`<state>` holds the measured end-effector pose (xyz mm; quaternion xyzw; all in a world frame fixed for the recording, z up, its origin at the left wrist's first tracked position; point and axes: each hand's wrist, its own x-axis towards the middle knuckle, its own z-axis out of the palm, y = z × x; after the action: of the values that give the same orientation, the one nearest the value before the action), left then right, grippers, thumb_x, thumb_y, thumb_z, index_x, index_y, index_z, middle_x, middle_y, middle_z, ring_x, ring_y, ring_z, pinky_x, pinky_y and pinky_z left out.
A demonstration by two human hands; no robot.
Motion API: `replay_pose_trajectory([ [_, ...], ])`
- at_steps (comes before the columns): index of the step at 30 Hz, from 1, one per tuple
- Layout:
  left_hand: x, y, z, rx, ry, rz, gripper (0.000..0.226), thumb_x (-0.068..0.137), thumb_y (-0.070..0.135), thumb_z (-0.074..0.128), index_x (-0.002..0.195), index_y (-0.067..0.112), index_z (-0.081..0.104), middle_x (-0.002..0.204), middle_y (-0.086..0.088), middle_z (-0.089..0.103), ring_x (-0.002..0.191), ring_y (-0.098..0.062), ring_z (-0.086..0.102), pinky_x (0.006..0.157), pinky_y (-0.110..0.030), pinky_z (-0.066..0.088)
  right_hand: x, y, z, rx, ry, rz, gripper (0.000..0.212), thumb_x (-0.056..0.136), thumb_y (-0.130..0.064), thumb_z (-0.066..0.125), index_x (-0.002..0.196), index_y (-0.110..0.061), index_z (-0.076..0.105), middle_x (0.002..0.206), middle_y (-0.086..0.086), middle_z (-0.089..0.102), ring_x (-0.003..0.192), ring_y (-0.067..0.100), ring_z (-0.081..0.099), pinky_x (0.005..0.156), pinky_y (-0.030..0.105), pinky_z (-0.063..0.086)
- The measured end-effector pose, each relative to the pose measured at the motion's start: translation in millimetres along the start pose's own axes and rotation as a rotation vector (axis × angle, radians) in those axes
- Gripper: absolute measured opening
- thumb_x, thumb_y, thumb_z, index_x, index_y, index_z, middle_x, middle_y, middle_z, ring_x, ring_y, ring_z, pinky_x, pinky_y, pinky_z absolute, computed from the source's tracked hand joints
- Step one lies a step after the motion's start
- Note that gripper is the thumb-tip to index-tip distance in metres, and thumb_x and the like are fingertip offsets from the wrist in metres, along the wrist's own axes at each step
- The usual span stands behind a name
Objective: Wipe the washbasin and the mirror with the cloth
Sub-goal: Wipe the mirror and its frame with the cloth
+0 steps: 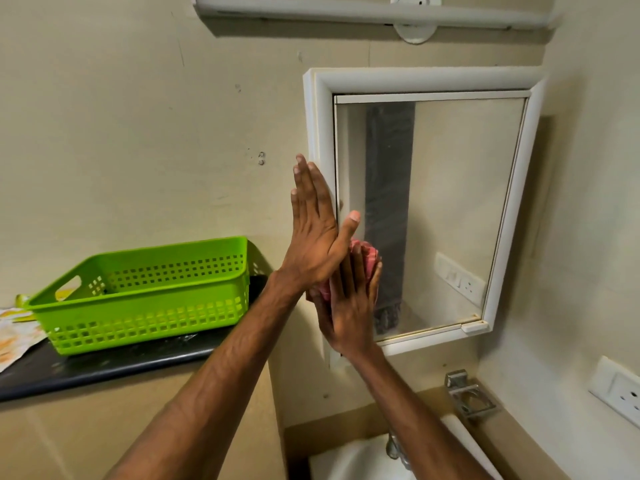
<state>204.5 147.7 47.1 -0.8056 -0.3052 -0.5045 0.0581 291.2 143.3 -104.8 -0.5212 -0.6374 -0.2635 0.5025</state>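
A white-framed mirror (450,202) hangs on the wall at the right. My right hand (349,306) presses a bunched pink cloth (365,252) against the mirror's lower left corner. My left hand (317,230) is raised flat with fingers straight, resting along the mirror frame's left edge, its thumb over the glass just above the cloth. The white washbasin (353,459) shows at the bottom, below the mirror, partly hidden by my right forearm. A metal tap (394,448) stands at its back.
A green perforated plastic basket (149,292) sits on a dark counter (104,368) at the left, with papers (17,334) beside it. A metal holder (467,396) and a wall socket (620,389) are at the right. A tube light (374,12) runs above the mirror.
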Motion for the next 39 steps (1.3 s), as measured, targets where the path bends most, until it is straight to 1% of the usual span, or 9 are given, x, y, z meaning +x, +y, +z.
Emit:
replay_pose_trajectory([
  [5, -6, 0, 5, 0.024, -0.015, -0.015, 0.089, 0.104, 0.04, 0.044, 0.157, -0.002, -0.014, 0.164, -0.017, -0.028, 0.154, -0.029, -0.025, 0.125, -0.055, -0.011, -45, 13, 6, -0.076, -0.092, -0.022, 0.086, 0.104, -0.058, 0.047, 0.167, -0.016, 0.007, 0.177, 0.005, 0.001, 0.163, 0.032, 0.004, 0.128, 0.065, -0.001],
  [11, -8, 0, 6, 0.025, -0.009, -0.007, 0.09, 0.103, 0.038, 0.046, 0.156, -0.001, -0.015, 0.164, -0.016, -0.029, 0.154, -0.029, -0.024, 0.126, -0.056, -0.008, 5, 0, -8, -0.02, -0.009, -0.007, 0.077, 0.105, -0.049, 0.051, 0.165, -0.013, 0.02, 0.175, 0.014, 0.012, 0.163, 0.033, 0.006, 0.129, 0.065, -0.001],
  [14, -9, 0, 9, 0.029, 0.005, -0.001, 0.091, 0.103, 0.036, 0.048, 0.156, -0.001, -0.016, 0.164, -0.017, -0.029, 0.154, -0.029, -0.024, 0.126, -0.055, -0.009, 3, 0, -7, -0.035, -0.014, -0.004, 0.081, 0.104, -0.049, 0.052, 0.167, -0.018, 0.011, 0.175, 0.012, 0.011, 0.163, 0.031, 0.005, 0.129, 0.064, -0.001],
  [17, -12, 0, 11, 0.037, 0.02, -0.016, 0.09, 0.103, 0.035, 0.048, 0.157, -0.001, -0.015, 0.164, -0.016, -0.028, 0.154, -0.028, -0.023, 0.126, -0.052, -0.011, -27, 4, 1, -0.041, -0.048, 0.047, 0.082, 0.105, -0.054, 0.045, 0.168, -0.019, 0.006, 0.176, 0.008, 0.01, 0.163, 0.03, 0.007, 0.128, 0.068, 0.006],
  [22, -23, 0, 17, 0.045, 0.019, -0.028, 0.091, 0.102, 0.036, 0.049, 0.157, -0.002, -0.013, 0.164, -0.017, -0.027, 0.155, -0.028, -0.022, 0.126, -0.051, -0.009, -86, 11, 12, -0.029, -0.072, 0.091, 0.08, 0.106, -0.054, 0.039, 0.168, -0.018, 0.003, 0.176, 0.006, 0.007, 0.163, 0.032, 0.01, 0.115, 0.078, 0.028],
  [27, -25, 2, 16, 0.011, 0.004, -0.029, 0.092, 0.102, 0.036, 0.05, 0.157, -0.003, -0.013, 0.164, -0.017, -0.027, 0.155, -0.029, -0.022, 0.126, -0.056, -0.004, -29, -4, 4, -0.022, -0.04, 0.134, 0.08, 0.106, -0.052, 0.046, 0.166, -0.011, 0.014, 0.176, 0.013, 0.007, 0.163, 0.033, 0.006, 0.123, 0.075, 0.014],
  [30, -26, 2, 15, -0.011, 0.007, -0.023, 0.091, 0.102, 0.036, 0.049, 0.157, -0.002, -0.014, 0.164, -0.018, -0.026, 0.155, -0.028, -0.022, 0.125, -0.058, -0.002, -9, -8, 8, -0.024, 0.017, 0.15, 0.082, 0.105, -0.047, 0.053, 0.165, -0.008, 0.014, 0.174, 0.017, 0.012, 0.163, 0.034, 0.01, 0.122, 0.075, 0.017],
  [36, -31, -3, 20, -0.007, -0.009, -0.041, 0.092, 0.102, 0.038, 0.05, 0.157, -0.003, -0.011, 0.164, -0.02, -0.024, 0.155, -0.03, -0.02, 0.125, -0.058, -0.002, -76, -2, 21, -0.011, -0.032, 0.191, 0.082, 0.107, -0.057, 0.037, 0.167, -0.015, -0.001, 0.174, 0.015, 0.012, 0.163, 0.033, 0.007, 0.124, 0.073, 0.015],
  [39, -33, -6, 22, 0.004, -0.008, -0.034, 0.092, 0.102, 0.039, 0.051, 0.157, -0.004, -0.008, 0.165, -0.022, -0.022, 0.156, -0.031, -0.018, 0.125, -0.059, 0.0, -122, 6, 30, -0.09, -0.14, 0.241, 0.08, 0.108, -0.059, 0.032, 0.167, -0.01, 0.008, 0.175, 0.015, 0.012, 0.163, 0.034, 0.009, 0.12, 0.073, 0.024],
])
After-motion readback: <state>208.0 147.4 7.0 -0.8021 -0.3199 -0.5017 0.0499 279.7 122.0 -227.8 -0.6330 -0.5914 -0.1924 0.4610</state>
